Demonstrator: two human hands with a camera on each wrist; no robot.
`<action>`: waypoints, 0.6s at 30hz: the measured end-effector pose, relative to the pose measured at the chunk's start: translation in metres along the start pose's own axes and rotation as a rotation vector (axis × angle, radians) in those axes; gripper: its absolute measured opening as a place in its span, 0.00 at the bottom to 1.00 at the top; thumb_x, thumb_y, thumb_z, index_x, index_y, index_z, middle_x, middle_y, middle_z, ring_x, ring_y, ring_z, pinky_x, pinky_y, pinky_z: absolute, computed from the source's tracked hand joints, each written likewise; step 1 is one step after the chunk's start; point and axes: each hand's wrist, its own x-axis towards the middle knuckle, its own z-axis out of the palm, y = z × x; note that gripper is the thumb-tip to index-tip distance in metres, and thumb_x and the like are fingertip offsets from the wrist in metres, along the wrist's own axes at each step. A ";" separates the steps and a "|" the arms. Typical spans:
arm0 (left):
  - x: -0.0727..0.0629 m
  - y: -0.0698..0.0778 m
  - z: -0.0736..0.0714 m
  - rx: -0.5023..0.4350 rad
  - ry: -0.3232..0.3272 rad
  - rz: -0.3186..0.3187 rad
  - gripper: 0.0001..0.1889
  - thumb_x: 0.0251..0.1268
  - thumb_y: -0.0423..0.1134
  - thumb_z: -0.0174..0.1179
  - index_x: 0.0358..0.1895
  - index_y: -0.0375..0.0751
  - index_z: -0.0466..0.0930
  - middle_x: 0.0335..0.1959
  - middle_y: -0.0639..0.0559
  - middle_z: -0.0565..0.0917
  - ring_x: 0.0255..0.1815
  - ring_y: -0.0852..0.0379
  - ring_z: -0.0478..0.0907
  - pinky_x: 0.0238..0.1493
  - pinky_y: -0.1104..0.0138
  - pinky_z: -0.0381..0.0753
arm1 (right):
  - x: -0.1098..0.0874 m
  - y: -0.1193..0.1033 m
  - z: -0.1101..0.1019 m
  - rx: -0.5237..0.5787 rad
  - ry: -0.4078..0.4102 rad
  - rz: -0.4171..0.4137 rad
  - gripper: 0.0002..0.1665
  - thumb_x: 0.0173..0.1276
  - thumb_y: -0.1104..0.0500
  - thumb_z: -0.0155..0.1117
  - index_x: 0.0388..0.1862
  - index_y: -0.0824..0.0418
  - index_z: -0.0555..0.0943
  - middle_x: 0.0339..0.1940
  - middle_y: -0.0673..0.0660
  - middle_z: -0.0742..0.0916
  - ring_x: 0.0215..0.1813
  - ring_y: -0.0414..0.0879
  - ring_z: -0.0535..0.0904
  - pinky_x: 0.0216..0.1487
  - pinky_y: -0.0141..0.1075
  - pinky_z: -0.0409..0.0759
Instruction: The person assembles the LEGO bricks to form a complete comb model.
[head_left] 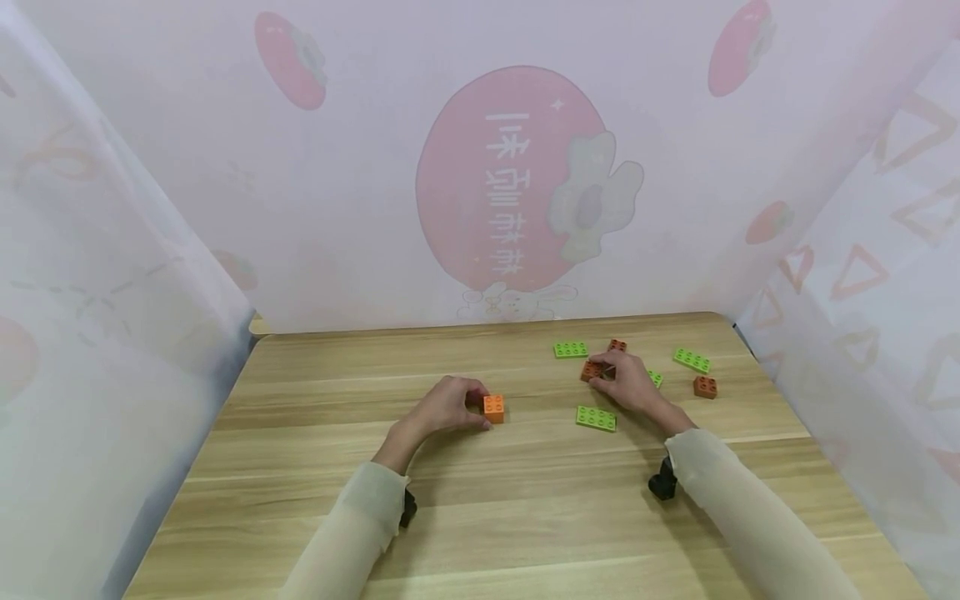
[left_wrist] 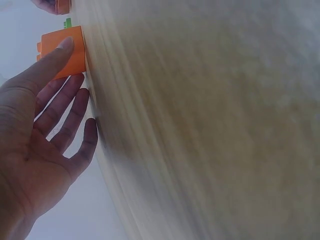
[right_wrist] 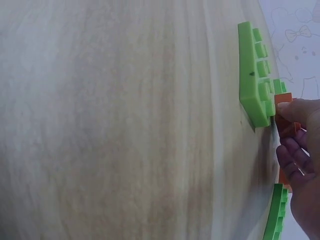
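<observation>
My left hand (head_left: 446, 407) pinches an orange toy building brick (head_left: 493, 409) at the middle of the table. In the left wrist view the thumb presses one side of that orange brick (left_wrist: 75, 59), its base at the tabletop. Over on the right, my right hand (head_left: 630, 382) pinches a reddish-brown brick (head_left: 590, 372) between thumb and fingers. The right wrist view shows the thumb on this reddish-brown brick (right_wrist: 283, 114), behind a green brick (right_wrist: 248, 75). Another green brick (head_left: 655, 378) is partly hidden by the right hand.
Around the right hand lie a green brick (head_left: 596, 418) nearer the front, another green brick (head_left: 571, 350) farther back, and a brown brick (head_left: 617, 345). Farther right are a green brick (head_left: 692, 360) and a brown brick (head_left: 705, 387). A printed curtain (head_left: 360, 250) hangs behind the wooden table (head_left: 300, 500).
</observation>
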 end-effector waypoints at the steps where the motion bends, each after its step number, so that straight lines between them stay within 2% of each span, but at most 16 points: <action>1: 0.000 0.000 0.000 0.003 -0.001 0.001 0.19 0.55 0.38 0.83 0.48 0.40 0.88 0.44 0.51 0.91 0.46 0.56 0.87 0.54 0.59 0.86 | 0.000 -0.001 0.000 0.010 -0.002 0.002 0.25 0.67 0.65 0.77 0.61 0.72 0.84 0.53 0.67 0.89 0.50 0.59 0.87 0.52 0.54 0.86; 18: 0.003 -0.002 0.001 0.017 -0.004 -0.011 0.19 0.55 0.38 0.83 0.48 0.40 0.88 0.43 0.52 0.91 0.45 0.58 0.86 0.54 0.59 0.86 | 0.001 -0.027 -0.003 0.109 -0.006 -0.056 0.23 0.66 0.67 0.77 0.59 0.71 0.85 0.53 0.66 0.89 0.52 0.58 0.87 0.54 0.49 0.88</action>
